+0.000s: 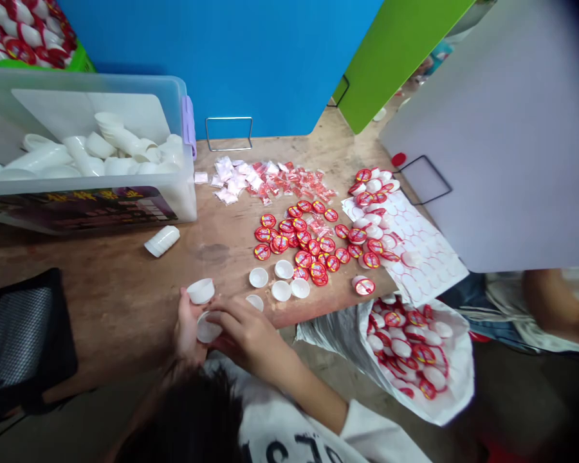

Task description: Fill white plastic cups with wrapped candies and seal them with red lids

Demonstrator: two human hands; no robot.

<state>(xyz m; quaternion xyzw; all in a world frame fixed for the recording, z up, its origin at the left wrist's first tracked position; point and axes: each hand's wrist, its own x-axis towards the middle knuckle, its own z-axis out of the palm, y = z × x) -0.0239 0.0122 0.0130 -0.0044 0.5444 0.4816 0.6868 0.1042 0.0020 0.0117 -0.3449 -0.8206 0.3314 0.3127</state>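
My left hand (188, 328) is palm up at the table's near edge, holding a small white plastic cup (208, 329). My right hand (245, 331) curls over that cup's rim from the right. A second white cup (201, 290) sits at my left fingertips. Just beyond my hands lie several white round caps (280, 290), and past them a heap of red-and-white printed lids (299, 247). Further back are piles of small pink sachets (234, 180) and red sachets (289, 180). A short stack of white cups (162, 241) lies on its side to the left.
A clear plastic bin (183, 180) of white cups stands at the left of the wooden table (125, 283). A sheet with red rings (415, 251) lies at right, above an open bag of red-lidded cups (405, 354). A co-worker's arm (550, 302) shows at right.
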